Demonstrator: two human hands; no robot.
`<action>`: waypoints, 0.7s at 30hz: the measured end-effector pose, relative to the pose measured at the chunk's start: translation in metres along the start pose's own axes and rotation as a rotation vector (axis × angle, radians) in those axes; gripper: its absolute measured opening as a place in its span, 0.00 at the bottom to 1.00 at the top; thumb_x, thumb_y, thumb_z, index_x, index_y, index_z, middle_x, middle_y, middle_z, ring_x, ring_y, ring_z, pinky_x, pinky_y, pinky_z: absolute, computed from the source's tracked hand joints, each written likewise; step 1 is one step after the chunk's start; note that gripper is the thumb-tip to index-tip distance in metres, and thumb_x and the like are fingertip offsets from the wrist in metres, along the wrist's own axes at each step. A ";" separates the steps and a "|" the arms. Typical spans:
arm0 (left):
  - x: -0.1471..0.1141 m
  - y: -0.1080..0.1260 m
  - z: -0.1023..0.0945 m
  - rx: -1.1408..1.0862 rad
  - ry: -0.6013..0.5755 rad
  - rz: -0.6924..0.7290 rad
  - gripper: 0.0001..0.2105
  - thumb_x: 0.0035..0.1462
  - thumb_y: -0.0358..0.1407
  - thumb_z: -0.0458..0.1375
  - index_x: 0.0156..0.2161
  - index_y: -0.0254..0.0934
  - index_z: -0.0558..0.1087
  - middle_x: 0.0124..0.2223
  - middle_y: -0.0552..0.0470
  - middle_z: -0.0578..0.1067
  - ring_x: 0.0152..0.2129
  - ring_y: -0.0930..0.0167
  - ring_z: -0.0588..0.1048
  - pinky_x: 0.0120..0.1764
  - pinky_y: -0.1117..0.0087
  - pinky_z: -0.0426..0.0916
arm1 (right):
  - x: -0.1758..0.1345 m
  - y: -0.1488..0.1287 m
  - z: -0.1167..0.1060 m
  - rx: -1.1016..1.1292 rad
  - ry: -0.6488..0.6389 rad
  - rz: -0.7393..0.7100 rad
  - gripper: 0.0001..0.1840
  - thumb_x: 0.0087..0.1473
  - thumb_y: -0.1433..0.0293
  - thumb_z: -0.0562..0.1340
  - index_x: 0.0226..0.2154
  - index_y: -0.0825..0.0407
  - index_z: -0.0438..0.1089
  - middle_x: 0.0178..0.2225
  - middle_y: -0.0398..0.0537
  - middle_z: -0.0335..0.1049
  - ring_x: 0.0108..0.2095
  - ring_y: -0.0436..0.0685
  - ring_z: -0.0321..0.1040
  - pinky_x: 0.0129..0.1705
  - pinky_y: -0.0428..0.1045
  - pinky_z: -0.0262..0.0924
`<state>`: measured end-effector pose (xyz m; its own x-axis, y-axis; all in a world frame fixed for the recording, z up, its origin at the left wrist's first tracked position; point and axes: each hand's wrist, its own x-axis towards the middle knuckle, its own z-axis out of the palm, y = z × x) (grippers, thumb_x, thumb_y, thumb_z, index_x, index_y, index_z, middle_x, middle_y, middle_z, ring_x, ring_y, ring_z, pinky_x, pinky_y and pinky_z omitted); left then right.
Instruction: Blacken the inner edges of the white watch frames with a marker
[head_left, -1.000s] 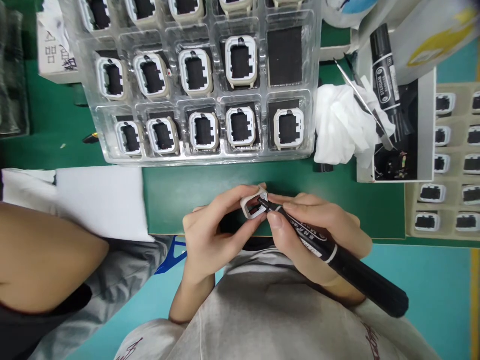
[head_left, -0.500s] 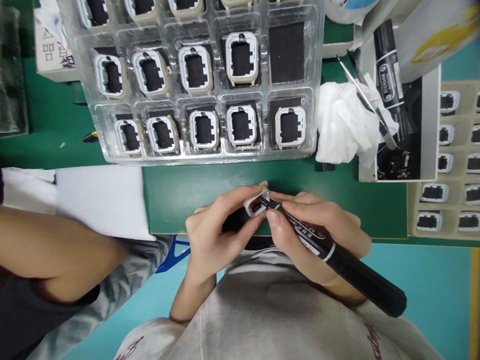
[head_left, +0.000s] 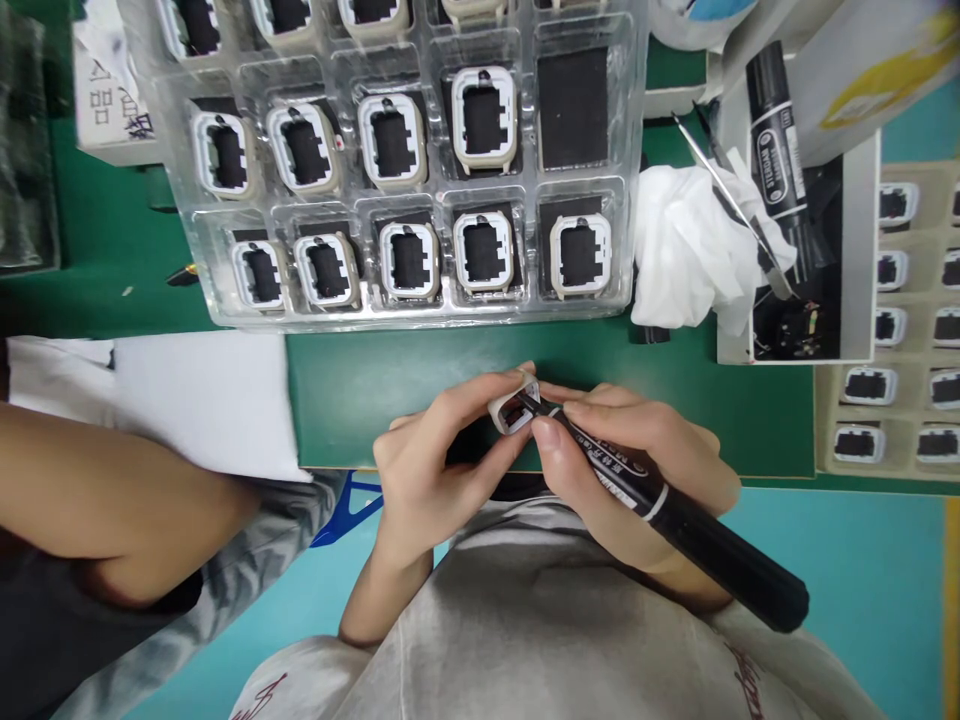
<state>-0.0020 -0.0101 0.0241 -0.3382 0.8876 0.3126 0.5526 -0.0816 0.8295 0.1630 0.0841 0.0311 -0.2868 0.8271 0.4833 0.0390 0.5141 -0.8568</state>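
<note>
Between the thumb and fingers of my left hand (head_left: 439,455) is a small white watch case frame (head_left: 500,410), tilted so that its opening faces right. My right hand (head_left: 637,460) grips a black marker pen (head_left: 652,490) with white bands and white lettering. The marker's tip reaches into the opening of the frame; whether it touches the inner wall I cannot tell. Above my hands lies a clear plastic tray (head_left: 420,318) with similar white frames (head_left: 409,260) in its compartments. One compartment (head_left: 574,107) in the right column shows only its black pad.
On the right, a white box (head_left: 859,250) holds a second marker (head_left: 776,140), tweezers (head_left: 731,190) and crumpled white tissue (head_left: 694,245). A beige tray (head_left: 829,415) of frames stands beyond it. At left are a co-worker's arm (head_left: 112,500) and a white sheet (head_left: 202,400).
Both hands, the frame and the marker hold nearly the same pose. The marker's rear end has shifted very slightly left.
</note>
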 end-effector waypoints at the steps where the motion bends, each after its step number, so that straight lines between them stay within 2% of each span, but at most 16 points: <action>1: 0.000 0.000 0.000 -0.006 0.001 0.000 0.24 0.75 0.31 0.79 0.69 0.52 0.84 0.62 0.53 0.94 0.48 0.61 0.97 0.49 0.65 0.95 | 0.000 0.000 0.000 0.006 0.002 0.002 0.17 0.63 0.80 0.80 0.48 0.43 0.88 0.38 0.43 0.94 0.39 0.66 0.97 0.43 0.55 0.95; 5: 0.001 0.001 0.000 -0.025 0.003 0.007 0.25 0.73 0.30 0.80 0.69 0.50 0.84 0.62 0.53 0.94 0.49 0.61 0.97 0.50 0.67 0.94 | 0.001 -0.001 -0.001 0.030 -0.008 -0.004 0.19 0.59 0.81 0.82 0.47 0.44 0.88 0.38 0.43 0.94 0.38 0.66 0.96 0.44 0.54 0.96; 11: -0.001 -0.001 -0.001 -0.002 -0.006 -0.010 0.24 0.75 0.33 0.79 0.70 0.53 0.84 0.62 0.53 0.94 0.48 0.59 0.97 0.49 0.63 0.95 | 0.002 -0.001 0.001 -0.041 0.014 0.000 0.13 0.65 0.76 0.80 0.45 0.40 0.87 0.38 0.40 0.94 0.37 0.65 0.96 0.40 0.55 0.95; 16: -0.001 -0.001 0.000 0.003 0.010 0.019 0.25 0.76 0.30 0.78 0.71 0.52 0.84 0.63 0.53 0.94 0.49 0.61 0.97 0.51 0.65 0.94 | 0.001 0.000 0.002 -0.029 0.014 -0.017 0.14 0.66 0.77 0.79 0.48 0.41 0.87 0.37 0.41 0.93 0.38 0.66 0.96 0.40 0.54 0.95; 21: -0.003 -0.003 0.002 0.041 0.037 0.035 0.23 0.77 0.32 0.77 0.71 0.53 0.84 0.63 0.54 0.93 0.49 0.61 0.97 0.50 0.64 0.94 | 0.001 -0.003 0.001 -0.028 0.015 0.009 0.14 0.66 0.77 0.79 0.47 0.41 0.87 0.37 0.41 0.93 0.39 0.65 0.97 0.42 0.53 0.95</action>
<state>-0.0009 -0.0117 0.0200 -0.3457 0.8672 0.3585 0.5952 -0.0927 0.7982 0.1614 0.0836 0.0339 -0.2724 0.8348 0.4784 0.0686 0.5128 -0.8558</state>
